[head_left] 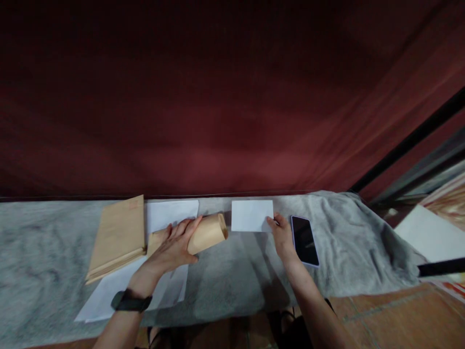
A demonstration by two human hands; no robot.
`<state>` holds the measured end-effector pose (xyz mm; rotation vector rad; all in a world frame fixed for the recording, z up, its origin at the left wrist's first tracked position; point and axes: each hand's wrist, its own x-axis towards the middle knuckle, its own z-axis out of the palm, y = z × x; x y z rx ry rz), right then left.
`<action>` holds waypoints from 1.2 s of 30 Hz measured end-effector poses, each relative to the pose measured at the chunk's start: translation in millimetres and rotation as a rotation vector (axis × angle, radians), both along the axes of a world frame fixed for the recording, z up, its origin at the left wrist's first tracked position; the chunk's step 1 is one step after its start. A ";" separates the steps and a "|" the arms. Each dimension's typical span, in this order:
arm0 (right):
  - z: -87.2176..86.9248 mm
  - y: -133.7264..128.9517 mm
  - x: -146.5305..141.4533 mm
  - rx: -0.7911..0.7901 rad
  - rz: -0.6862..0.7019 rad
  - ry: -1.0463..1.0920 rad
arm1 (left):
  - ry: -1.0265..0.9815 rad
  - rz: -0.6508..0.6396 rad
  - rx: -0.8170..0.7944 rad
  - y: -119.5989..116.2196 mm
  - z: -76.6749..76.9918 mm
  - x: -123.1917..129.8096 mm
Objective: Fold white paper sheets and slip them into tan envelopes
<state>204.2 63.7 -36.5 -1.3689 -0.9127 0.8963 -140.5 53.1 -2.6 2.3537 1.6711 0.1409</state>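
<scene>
My left hand [174,247] lies over a brown paper envelope [209,233], fingers on its far side and thumb at its near edge. The envelope bulges, and its mouth gapes towards the right. In my right hand [282,237] a white sheet of paper [251,215] is pinched at its lower right corner. The sheet is held flat, a short gap away from the envelope's mouth. Left of my left hand is a stack of brown envelopes [118,235]. White paper sheets [170,215] lie partly under the envelope and my left forearm.
A phone [304,241] with a light purple case lies just right of my right hand. Grey cloth [232,281] covers the narrow surface. A dark red curtain [225,121] hangs behind it. Black bars [410,140] and a white panel [432,235] stand at the right.
</scene>
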 end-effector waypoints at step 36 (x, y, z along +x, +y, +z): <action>7.8 -2.0 14.3 -0.161 0.425 -0.067 | 0.066 -0.167 0.429 5.1 -8.2 10.2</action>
